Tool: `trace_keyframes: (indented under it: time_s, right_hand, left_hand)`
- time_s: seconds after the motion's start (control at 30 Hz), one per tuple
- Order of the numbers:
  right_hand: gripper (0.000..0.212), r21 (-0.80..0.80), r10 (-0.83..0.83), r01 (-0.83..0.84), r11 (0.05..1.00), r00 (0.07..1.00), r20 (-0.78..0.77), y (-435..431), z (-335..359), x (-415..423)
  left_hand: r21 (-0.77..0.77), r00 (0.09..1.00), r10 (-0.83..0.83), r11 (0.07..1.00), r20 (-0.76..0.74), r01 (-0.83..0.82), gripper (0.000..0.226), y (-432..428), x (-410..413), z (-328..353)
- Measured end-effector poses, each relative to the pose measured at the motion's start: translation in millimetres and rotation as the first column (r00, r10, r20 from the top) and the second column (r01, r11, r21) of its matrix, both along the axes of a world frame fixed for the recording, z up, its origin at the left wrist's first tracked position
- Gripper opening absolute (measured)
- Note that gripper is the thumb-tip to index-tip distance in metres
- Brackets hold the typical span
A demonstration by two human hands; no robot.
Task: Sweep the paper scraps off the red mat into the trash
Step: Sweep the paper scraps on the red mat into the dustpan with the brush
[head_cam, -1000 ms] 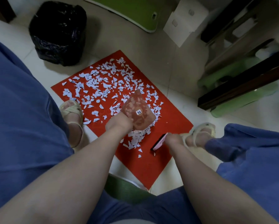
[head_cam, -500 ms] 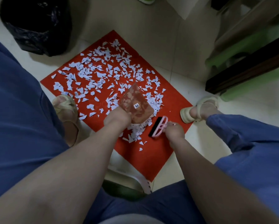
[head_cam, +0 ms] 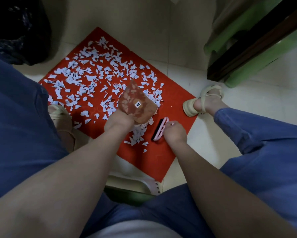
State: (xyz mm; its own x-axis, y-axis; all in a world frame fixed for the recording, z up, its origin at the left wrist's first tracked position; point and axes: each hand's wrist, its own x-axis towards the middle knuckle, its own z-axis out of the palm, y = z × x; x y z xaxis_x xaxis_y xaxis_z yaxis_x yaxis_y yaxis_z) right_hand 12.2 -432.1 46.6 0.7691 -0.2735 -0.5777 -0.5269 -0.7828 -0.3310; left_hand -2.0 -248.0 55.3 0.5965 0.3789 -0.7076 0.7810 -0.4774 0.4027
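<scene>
Left hand [head_cam: 118, 121]: fingers curled round the near end of a mottled red-brown dustpan [head_cam: 135, 105], over the middle of the mat.
Dustpan: translucent, with a small white sticker [head_cam: 138, 105] on its upper face. Its broad end points away from the person. Whether any edge touches the mat cannot be told.
Right hand [head_cam: 175, 133]: closed round a pink hand brush [head_cam: 159, 129], just to the right of the dustpan.
Hand brush: pink back, with the black bristle strip turned towards the dustpan and a small heap of scraps between the two. It sits low over the mat, near the mat's right edge.
Paper scraps [head_cam: 92, 74]: pale torn pieces on the red mat, thick over its far and left parts. A denser heap lies under and just in front of the dustpan, and a few strays lie nearer the person.
Red mat [head_cam: 161, 160]: flat on the floor, one corner pointing away from the person. Its near right part is mostly bare.
Trash bag [head_cam: 18, 31]: black, on the floor beyond the mat's left corner, apart from the mat.
Feet: left sandal [head_cam: 60, 115] at the mat's left edge, right sandal [head_cam: 204, 102] on the floor just off its right corner.
Floor [head_cam: 144, 31]: pale tile.
Far right: green plastic stool [head_cam: 264, 60] beneath a dark wooden rail [head_cam: 264, 36].
</scene>
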Motion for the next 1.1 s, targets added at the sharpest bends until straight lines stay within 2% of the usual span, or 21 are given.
trace_keyframes:
  time_s: [0.07,0.13,0.2,0.23,0.37,0.47,0.53,0.63,0.77,0.87,0.93,1.0,1.1]
  right_hand:
    - [0.038,-0.091,-0.005,0.000,0.996,0.999,-0.053,-1.0,6.5,0.8]
    - [0.032,-0.153,0.013,-0.045,0.987,0.979,-0.204,-5.1,10.9,0.8]
    - [0.037,-0.138,0.066,-0.121,0.983,0.934,-0.352,1.7,14.0,-2.1]
    - [0.038,-0.120,0.092,-0.147,0.982,0.922,-0.377,8.1,14.7,-4.0]
    - [0.028,-0.014,0.148,-0.155,0.988,0.965,-0.214,30.5,5.3,-2.3]
    - [0.031,-0.080,0.115,-0.125,0.989,0.986,-0.124,33.7,3.5,3.2]
    - [0.028,-0.132,0.090,-0.108,0.985,0.987,-0.136,33.9,10.6,5.8]
    - [0.022,-0.214,0.122,-0.187,0.959,0.951,-0.283,35.5,17.6,3.1]
    - [0.014,-0.161,0.249,-0.354,0.921,0.855,-0.455,45.3,-1.8,-5.4]
    - [0.026,-0.099,0.220,-0.255,0.962,0.936,-0.276,49.0,-10.8,-2.8]
    - [0.030,-0.121,0.166,-0.189,0.974,0.970,-0.177,49.3,-7.3,4.3]
    - [0.029,-0.158,0.132,-0.155,0.975,0.981,-0.143,49.5,-3.0,13.6]
    - [0.023,-0.218,0.139,-0.180,0.959,0.972,-0.190,49.4,3.3,21.9]
  left_hand:
    - [0.032,1.000,0.007,0.999,-0.001,-0.007,0.039,3.8,-3.6,3.4]
    - [0.059,1.000,0.023,0.998,-0.007,-0.022,0.043,8.6,-10.2,4.9]
    - [0.079,0.999,0.033,0.996,-0.014,-0.032,0.049,14.6,-18.6,3.8]
    - [0.086,0.999,0.035,0.996,-0.012,-0.034,0.052,17.5,-22.0,2.5]
    - [0.078,0.998,0.058,0.995,0.007,-0.059,0.054,30.0,-34.4,-6.2]
    - [0.047,0.995,0.104,0.993,0.010,-0.104,0.053,36.6,-38.7,-14.0]
    - [0.019,0.992,0.122,0.992,0.012,-0.122,0.055,39.5,-38.5,-15.6]
    - [-0.023,0.991,0.129,0.991,0.032,-0.129,0.053,42.5,-35.8,-16.5]
    - [-0.050,0.989,0.143,0.989,0.039,-0.141,0.049,49.3,-36.7,-19.8]
    - [-0.054,0.985,0.168,0.985,0.027,-0.166,0.048,53.7,-37.7,-23.7]
    - [-0.054,0.983,0.183,0.982,0.027,-0.182,0.046,54.9,-37.1,-27.1]
    - [-0.062,0.978,0.205,0.977,0.022,-0.203,0.044,55.6,-36.1,-30.1]
    - [-0.065,0.974,0.227,0.972,0.013,-0.225,0.043,56.3,-33.9,-32.7]
